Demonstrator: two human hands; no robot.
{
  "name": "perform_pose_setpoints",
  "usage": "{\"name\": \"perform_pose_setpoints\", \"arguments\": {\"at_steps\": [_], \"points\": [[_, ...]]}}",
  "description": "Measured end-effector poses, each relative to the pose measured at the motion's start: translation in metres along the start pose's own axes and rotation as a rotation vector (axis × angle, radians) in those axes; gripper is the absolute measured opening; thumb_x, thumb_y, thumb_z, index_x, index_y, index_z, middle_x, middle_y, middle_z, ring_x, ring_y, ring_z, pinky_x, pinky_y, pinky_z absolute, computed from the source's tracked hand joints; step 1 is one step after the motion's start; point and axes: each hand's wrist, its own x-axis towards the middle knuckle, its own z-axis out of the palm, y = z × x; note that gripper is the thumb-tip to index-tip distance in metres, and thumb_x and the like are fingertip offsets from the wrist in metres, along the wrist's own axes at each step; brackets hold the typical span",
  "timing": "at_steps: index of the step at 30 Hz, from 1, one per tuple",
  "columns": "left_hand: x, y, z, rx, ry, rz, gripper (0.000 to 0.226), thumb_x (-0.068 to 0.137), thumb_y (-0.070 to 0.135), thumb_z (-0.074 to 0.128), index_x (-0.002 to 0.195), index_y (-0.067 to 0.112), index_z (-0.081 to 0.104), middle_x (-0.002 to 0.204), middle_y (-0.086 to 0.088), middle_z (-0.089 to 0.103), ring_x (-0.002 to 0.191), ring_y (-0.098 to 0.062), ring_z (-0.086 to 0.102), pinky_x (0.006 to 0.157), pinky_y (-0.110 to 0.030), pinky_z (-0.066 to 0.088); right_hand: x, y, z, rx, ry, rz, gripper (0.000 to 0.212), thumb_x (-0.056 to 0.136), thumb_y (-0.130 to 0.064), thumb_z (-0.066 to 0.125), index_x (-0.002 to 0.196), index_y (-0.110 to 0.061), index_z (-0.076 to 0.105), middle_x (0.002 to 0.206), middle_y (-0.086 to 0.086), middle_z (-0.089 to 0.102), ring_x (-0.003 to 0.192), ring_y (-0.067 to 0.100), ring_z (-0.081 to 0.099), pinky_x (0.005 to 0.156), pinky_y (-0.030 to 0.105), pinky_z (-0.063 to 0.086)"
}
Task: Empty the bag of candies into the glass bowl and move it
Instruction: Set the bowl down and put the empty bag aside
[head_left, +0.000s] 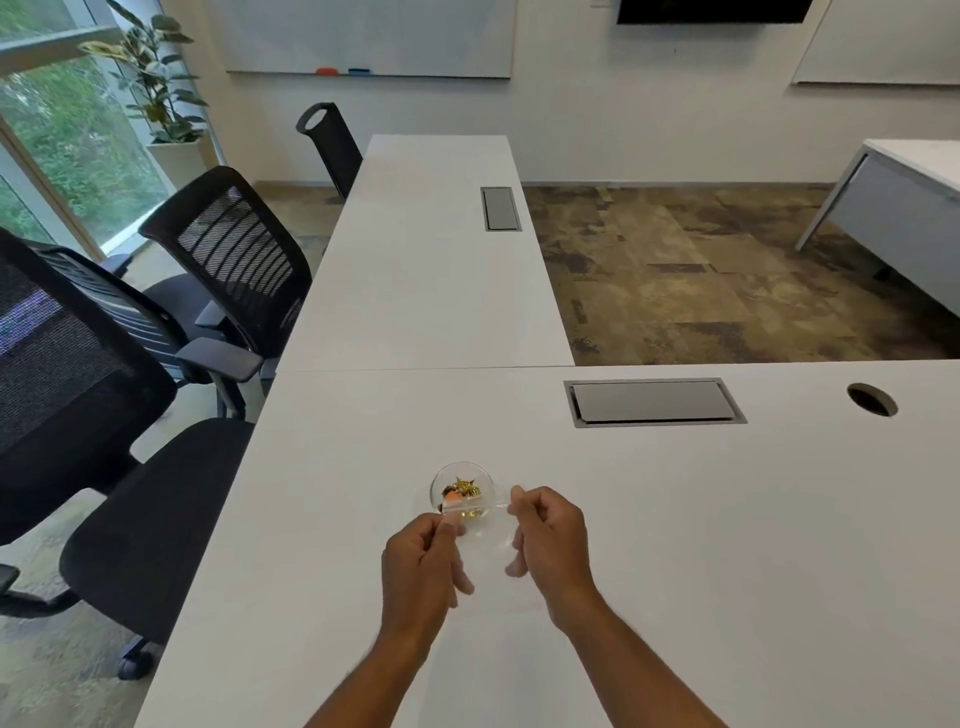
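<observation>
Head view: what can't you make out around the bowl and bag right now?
- Clear bag, between left hand and right hand: transparent, outline faint; emptiness unclear.
- Candies in glass bowl: too small to count.
- Fingertips: curled under, grip hidden.

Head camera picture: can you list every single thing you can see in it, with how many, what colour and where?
glass bowl: one, clear, on the near table just ahead of the hands
candies: several, gold, orange and dark, inside the bowl
bag: one, clear, held between both hands just above the bowl
tables: three, white; near one, one running away, one far right
cable hatches: two, grey, set in the tabletops
cable hole: one, dark, near table at right
chairs: four, black, left side
plant: one, green, by the window
whiteboards: two, white, back wall
screen: one, black, top
left hand: pinching the bag
right hand: pinching the bag
</observation>
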Motion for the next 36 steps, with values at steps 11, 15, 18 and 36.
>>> {"name": "perform_pose_setpoints", "arguments": {"at_steps": [11, 15, 18, 36], "points": [[0.016, -0.03, -0.024, -0.13, -0.008, -0.276, 0.019, 0.104, 0.024, 0.074, 0.093, 0.019, 0.088, 0.071, -0.006, 0.08, 0.064, -0.033, 0.082, 0.053, -0.033, 0.063, -0.01, 0.042, -0.004, 0.015, -0.155, 0.236, 0.009, 0.096, -0.012, 0.071, 0.091, -0.009, 0.078, 0.079, 0.007, 0.079, 0.064, 0.021, 0.074, 0.057, 0.032, 0.058], [0.022, -0.057, -0.029, -0.079, -0.071, -0.416, 0.015, 0.103, 0.018, 0.075, 0.1, 0.007, 0.085, 0.082, -0.015, 0.087, 0.074, -0.035, 0.086, 0.065, -0.039, 0.068, -0.007, 0.064, 0.002, -0.051, -0.104, 0.293, 0.011, 0.092, -0.009, 0.071, 0.087, -0.012, 0.08, 0.074, 0.004, 0.078, 0.059, 0.016, 0.07, 0.054, 0.028, 0.055], [0.024, -0.08, -0.033, -0.042, -0.117, -0.502, 0.009, 0.1, 0.004, 0.075, 0.098, -0.001, 0.083, 0.082, -0.022, 0.086, 0.07, -0.033, 0.082, 0.068, -0.04, 0.07, -0.005, 0.082, 0.006, -0.094, -0.086, 0.351, 0.011, 0.092, -0.008, 0.071, 0.086, -0.01, 0.079, 0.074, 0.003, 0.076, 0.055, 0.015, 0.069, 0.05, 0.027, 0.052], [0.036, -0.144, -0.03, 0.295, -0.128, -0.578, 0.019, 0.089, 0.001, 0.078, 0.072, 0.01, 0.079, 0.076, -0.006, 0.075, 0.068, -0.027, 0.065, 0.057, -0.023, 0.047, 0.016, 0.152, 0.036, -0.537, -0.082, 0.358, 0.021, 0.089, -0.006, 0.068, 0.087, -0.02, 0.085, 0.1, 0.001, 0.083, 0.097, 0.022, 0.075, 0.081, 0.029, 0.059]]}}
